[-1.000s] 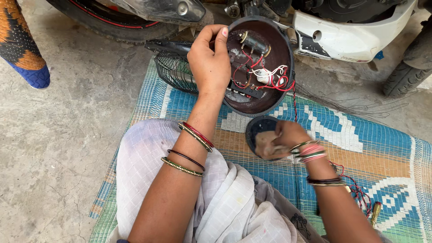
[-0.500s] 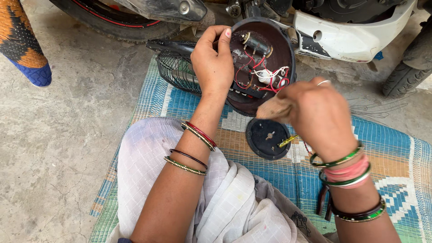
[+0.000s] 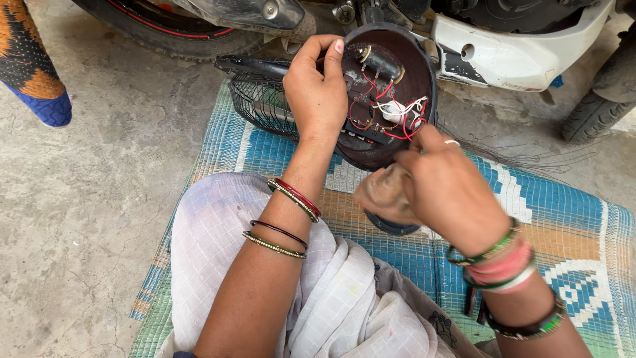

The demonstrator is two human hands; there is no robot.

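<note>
My left hand (image 3: 317,93) grips the left rim of a round dark housing (image 3: 414,73), held upright with its open inside facing me. Inside it sit red and white wires (image 3: 396,111) and small parts. My right hand (image 3: 445,192) is closed on a crumpled brown cloth (image 3: 383,194) and sits just below the housing's lower edge, with a fingertip near the wires. Under my right hand a round dark cap (image 3: 391,225) lies on the mat, mostly hidden. Bangles ring both wrists.
I sit on a woven blue, white and orange mat (image 3: 563,219) over a concrete floor (image 3: 86,219). A black wire basket (image 3: 262,103) lies behind the housing. A two-wheeler with a tyre (image 3: 165,26) and white body panel (image 3: 517,53) stands across the back. A patterned orange garment (image 3: 30,66) hangs far left.
My right hand has risen from the round cap on the mat, carrying the cloth up to the housing's lower edge. My left hand has kept its hold on the housing.
</note>
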